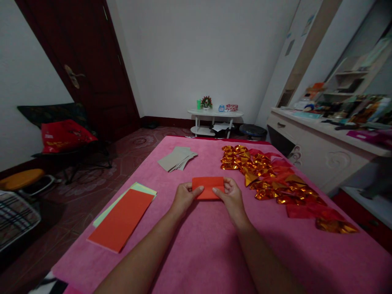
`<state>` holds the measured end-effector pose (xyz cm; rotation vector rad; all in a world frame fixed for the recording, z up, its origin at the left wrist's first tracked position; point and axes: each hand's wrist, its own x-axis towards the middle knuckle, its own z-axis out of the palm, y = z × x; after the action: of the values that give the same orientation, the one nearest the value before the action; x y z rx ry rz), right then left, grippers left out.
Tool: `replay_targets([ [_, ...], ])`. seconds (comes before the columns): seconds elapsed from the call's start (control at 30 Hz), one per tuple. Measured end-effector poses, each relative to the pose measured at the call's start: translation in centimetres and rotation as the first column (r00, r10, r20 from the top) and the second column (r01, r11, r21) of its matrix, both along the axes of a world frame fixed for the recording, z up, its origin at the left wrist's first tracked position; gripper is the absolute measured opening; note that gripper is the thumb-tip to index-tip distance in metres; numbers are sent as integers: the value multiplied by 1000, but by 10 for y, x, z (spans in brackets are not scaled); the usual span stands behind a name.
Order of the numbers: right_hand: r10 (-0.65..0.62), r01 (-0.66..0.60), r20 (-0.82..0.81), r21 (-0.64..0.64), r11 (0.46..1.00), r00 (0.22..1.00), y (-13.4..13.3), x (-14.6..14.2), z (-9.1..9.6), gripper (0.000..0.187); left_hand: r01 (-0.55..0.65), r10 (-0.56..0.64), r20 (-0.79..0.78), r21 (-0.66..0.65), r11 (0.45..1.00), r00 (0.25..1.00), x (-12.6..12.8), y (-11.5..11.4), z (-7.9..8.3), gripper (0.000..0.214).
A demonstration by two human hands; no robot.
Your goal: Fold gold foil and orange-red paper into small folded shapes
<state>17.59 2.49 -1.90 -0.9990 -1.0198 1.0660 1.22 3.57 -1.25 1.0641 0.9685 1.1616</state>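
Observation:
Between my two hands is a folded sheet of orange paper (208, 183), held just above the pink cloth (202, 253). My left hand (185, 196) pinches its left end, thumb on the near face and fingers behind. At the right end my right hand (231, 196) grips it the same way. To the left lies a stack of long orange paper sheets (122, 220), with pale green and yellow sheets (134, 188) showing from under it. Farther off, grey cards (177, 158) are fanned out on the cloth.
Shiny gold foil pieces (245, 163) and red ones cover the right side of the table. A dresser (324, 143) stands close on the right. Beyond the table are a small white side table (214, 113) and a dark stool (252, 131); a chair with a red bag (65, 136) is at left.

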Motion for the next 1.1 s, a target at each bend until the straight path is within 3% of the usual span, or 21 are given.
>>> replay_targets([
  [0.17,17,-20,33,75,997,999,-2,2,2,25,-99,99,-5,-1,995,995,-3,0,1,39],
  [0.27,74,-80,120,49,996,990,-4,2,5,18,-69,70,-5,30,997,998,-2,1,0,39],
  [0.4,134,-133,69,-24,991,989,-5,1,7,37,-46,49,-16,132,990,999,-3,0,0,48],
  [0.53,121,-116,69,-73,991,990,-5,2,6,39,-74,132,-174,307,949,976,-8,-2,1,69],
  [0.67,81,-76,89,-63,995,993,-3,6,1,36,61,133,-358,482,874,924,-14,-2,4,31],
  [0.77,40,-33,137,-53,998,990,-2,8,-1,30,87,120,-401,461,883,908,-15,0,3,19],
  [0.93,41,-36,100,-57,998,994,-2,6,1,29,29,63,-266,329,944,962,-14,4,-5,27],
  [1.1,52,-46,143,-45,998,988,-2,5,4,24,18,49,-218,295,955,975,-16,7,-12,25],
])
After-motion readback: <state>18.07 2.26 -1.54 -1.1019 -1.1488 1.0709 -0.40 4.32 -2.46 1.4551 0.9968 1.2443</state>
